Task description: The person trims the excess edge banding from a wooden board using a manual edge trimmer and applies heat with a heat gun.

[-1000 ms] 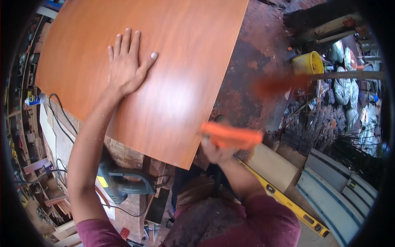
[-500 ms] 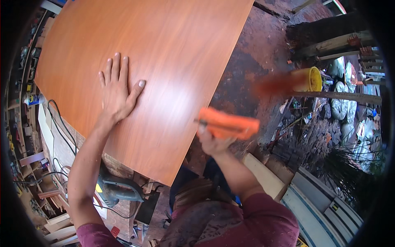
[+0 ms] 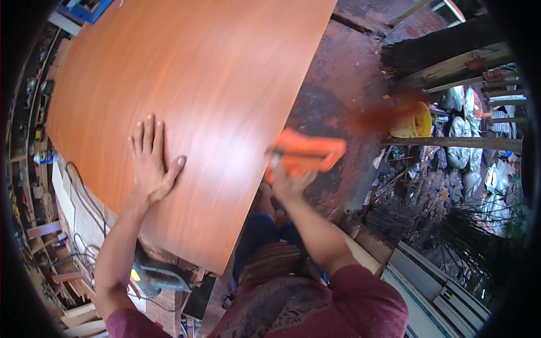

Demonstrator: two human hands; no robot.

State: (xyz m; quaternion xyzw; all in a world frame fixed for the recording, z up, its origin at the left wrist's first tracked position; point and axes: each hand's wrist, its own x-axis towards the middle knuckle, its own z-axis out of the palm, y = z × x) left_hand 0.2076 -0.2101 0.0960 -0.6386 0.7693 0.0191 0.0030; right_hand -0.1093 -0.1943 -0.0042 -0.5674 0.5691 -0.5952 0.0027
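Observation:
A large wood-grain panel [image 3: 225,73], orange-brown and glossy, stretches away in front of me. My left hand [image 3: 151,173] lies flat on its left part, fingers spread and thumb out to the side. At the panel's right edge, my right hand [image 3: 290,183] is wrapped round an orange hand tool [image 3: 315,153] with a dark slot along its body. The tool's left end meets or overlaps the panel edge; motion blur hides its exact kind and whether it touches.
A dark green corded power tool [image 3: 160,277] sits under the panel's near left corner. Boards [image 3: 422,290] lean at lower right. A yellow bucket [image 3: 416,121] stands on the floor beyond, beside a blurred red shape. Cluttered shelves line the left; a blue object [image 3: 93,10] is at far left.
The view has shifted, so the panel appears lower. My left hand has slid nearer to me across the panel. My right hand has moved the orange tool farther away along the edge.

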